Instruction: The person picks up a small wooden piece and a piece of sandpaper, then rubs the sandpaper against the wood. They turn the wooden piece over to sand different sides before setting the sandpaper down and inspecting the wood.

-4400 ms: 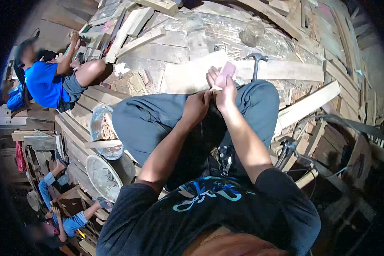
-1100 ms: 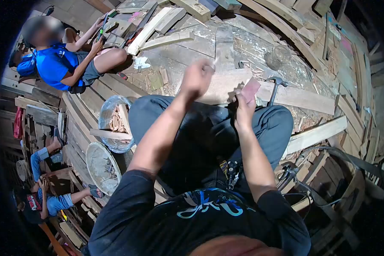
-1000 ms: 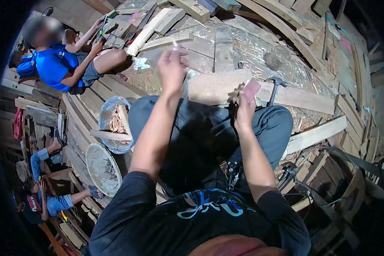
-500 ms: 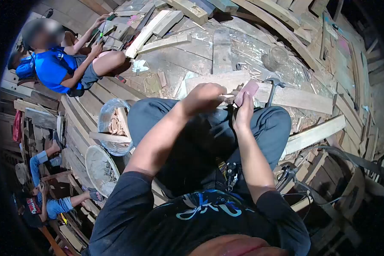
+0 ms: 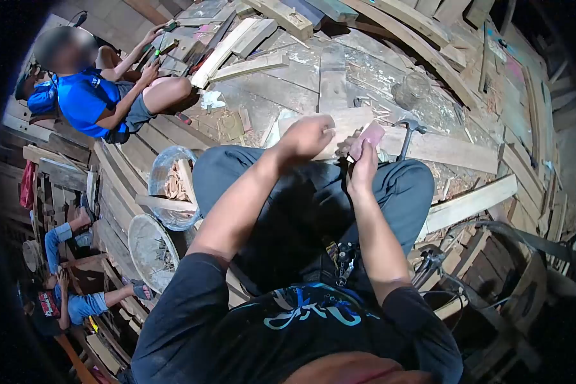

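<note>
My left hand (image 5: 307, 136) is raised over my left knee, its fingers curled together; anything small inside them is hidden. My right hand (image 5: 363, 169) grips a pinkish block (image 5: 372, 134), with the thumb lying along its near side. A darker brown piece with a notched, uneven edge (image 5: 347, 144) is right beside the block, between my two hands, and I cannot tell whether it is joined to it. Behind both hands lies a pale wooden board (image 5: 448, 148). A hammer (image 5: 409, 131) rests on that board, right of the block.
To the left are a clear tub (image 5: 155, 185) with wood scraps and a pale basin (image 5: 141, 246). A person in a blue shirt (image 5: 83, 102) sits at the upper left; another person (image 5: 77, 307) is at the lower left. Long planks (image 5: 422, 54) lie at the upper right.
My left hand has moved left and slightly up, away from the brown piece and the block, and more of the brown piece shows. My right hand has barely moved.
</note>
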The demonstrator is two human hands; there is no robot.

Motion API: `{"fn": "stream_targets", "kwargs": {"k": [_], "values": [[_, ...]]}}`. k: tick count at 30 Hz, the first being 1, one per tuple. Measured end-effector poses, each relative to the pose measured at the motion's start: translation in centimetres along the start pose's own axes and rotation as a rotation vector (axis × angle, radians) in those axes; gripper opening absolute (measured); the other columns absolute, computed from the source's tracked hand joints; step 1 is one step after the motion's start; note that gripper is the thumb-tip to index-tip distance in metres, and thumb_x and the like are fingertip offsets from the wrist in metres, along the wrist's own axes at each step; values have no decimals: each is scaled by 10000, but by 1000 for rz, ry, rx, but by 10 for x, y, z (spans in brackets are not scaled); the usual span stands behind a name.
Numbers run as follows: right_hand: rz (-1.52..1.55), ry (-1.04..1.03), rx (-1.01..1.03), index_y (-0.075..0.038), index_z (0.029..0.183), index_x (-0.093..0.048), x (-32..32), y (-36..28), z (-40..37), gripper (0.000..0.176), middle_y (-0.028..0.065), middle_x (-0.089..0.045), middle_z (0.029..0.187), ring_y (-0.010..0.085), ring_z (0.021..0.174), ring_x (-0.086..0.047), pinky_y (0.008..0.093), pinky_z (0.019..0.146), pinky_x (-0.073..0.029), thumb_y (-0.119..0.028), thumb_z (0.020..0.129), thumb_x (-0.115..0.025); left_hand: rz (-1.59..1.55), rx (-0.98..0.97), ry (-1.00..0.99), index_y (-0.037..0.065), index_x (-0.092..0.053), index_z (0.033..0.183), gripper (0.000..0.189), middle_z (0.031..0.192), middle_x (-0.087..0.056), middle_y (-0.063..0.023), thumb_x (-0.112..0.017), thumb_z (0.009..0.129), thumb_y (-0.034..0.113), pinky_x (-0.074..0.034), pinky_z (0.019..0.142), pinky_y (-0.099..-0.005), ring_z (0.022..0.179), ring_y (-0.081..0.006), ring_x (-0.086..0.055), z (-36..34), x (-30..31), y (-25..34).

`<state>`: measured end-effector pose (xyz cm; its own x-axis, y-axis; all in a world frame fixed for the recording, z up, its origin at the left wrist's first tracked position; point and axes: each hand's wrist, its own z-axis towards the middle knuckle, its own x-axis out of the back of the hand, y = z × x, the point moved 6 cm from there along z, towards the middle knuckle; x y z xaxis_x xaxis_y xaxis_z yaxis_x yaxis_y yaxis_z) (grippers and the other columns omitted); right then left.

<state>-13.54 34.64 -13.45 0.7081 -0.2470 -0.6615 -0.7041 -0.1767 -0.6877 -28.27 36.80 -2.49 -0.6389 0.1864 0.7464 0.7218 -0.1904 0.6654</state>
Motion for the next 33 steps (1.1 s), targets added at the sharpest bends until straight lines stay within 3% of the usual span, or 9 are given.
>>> {"fn": "stream_targets", "kwargs": {"k": [2, 4, 6, 9, 16, 19, 23, 29, 33], "values": [[-2, -17, 6, 38, 1146, -521, 3, 1, 2, 335, 129, -642, 851, 173, 689, -598, 316, 656, -501, -238, 1040, -362, -285, 131, 117, 12, -620, 1013, 210, 791, -651, -99, -575, 946, 206, -512, 618, -365, 719, -162, -625, 3, 9, -10], [-36, 0, 20, 36, 1144, -521, 2, -2, 0, 333, 128, -643, 846, 172, 690, -601, 314, 659, -500, -238, 1039, -364, -926, 244, 348, 14, -604, 1003, 182, 857, -652, -75, -542, 974, 183, -519, 679, -371, 764, -175, -618, 5, 36, -21], [-53, 22, 30, 31, 1144, -526, 4, -4, -1, 334, 124, -645, 841, 172, 700, -609, 315, 673, -499, -246, 1037, -373, -1484, 85, 626, 19, -541, 967, 169, 879, -593, -84, -474, 1000, 172, -485, 778, -375, 814, -188, -569, 6, 73, -45], [-57, 3, 45, 29, 1145, -529, 6, -3, -1, 334, 119, -648, 846, 171, 707, -612, 320, 683, -500, -248, 1035, -377, -1994, 142, 697, 45, -435, 912, 186, 798, -428, -56, -373, 1011, 191, -376, 748, -357, 735, -194, -404, -1, 94, -81], [-65, 11, 39, 35, 1150, -524, 5, -2, 0, 338, 124, -646, 840, 164, 701, -603, 313, 680, -500, -238, 1040, -356, -1706, 97, 574, 124, -522, 767, 249, 679, -395, -4, -564, 964, 271, -347, 668, -334, 654, -166, -365, 6, 101, -48], [-57, 10, 45, 41, 1147, -522, 3, -5, -3, 339, 129, -641, 834, 168, 691, -595, 318, 670, -502, -231, 1039, -353, -1740, 26, 435, 139, -441, 710, 313, 600, -354, 32, -584, 960, 261, -328, 576, -292, 570, -125, -343, 8, 91, -47], [-86, 31, 20, 43, 1146, -522, 0, -3, -4, 339, 131, -642, 837, 170, 688, -592, 318, 671, -500, -232, 1035, -355, -1643, -14, 483, 139, -468, 727, 275, 595, -358, 34, -601, 952, 225, -297, 532, -266, 549, -104, -336, 7, 96, -47], [-40, 12, 13, 39, 1145, -525, 2, -1, -3, 335, 133, -643, 839, 172, 696, -593, 319, 673, -497, -221, 1037, -342, -1685, -37, 562, 126, -485, 743, 219, 636, -400, 18, -631, 903, 162, -347, 635, -314, 623, -138, -389, 5, 100, -39], [-36, -11, -6, 31, 1146, -530, 1, 3, -2, 333, 133, -645, 846, 176, 712, -601, 318, 680, -499, -221, 1037, -342, -1507, 125, 506, 116, -474, 741, 229, 650, -400, 12, -619, 910, 173, -349, 646, -320, 644, -147, -403, 8, 92, -45]]}}
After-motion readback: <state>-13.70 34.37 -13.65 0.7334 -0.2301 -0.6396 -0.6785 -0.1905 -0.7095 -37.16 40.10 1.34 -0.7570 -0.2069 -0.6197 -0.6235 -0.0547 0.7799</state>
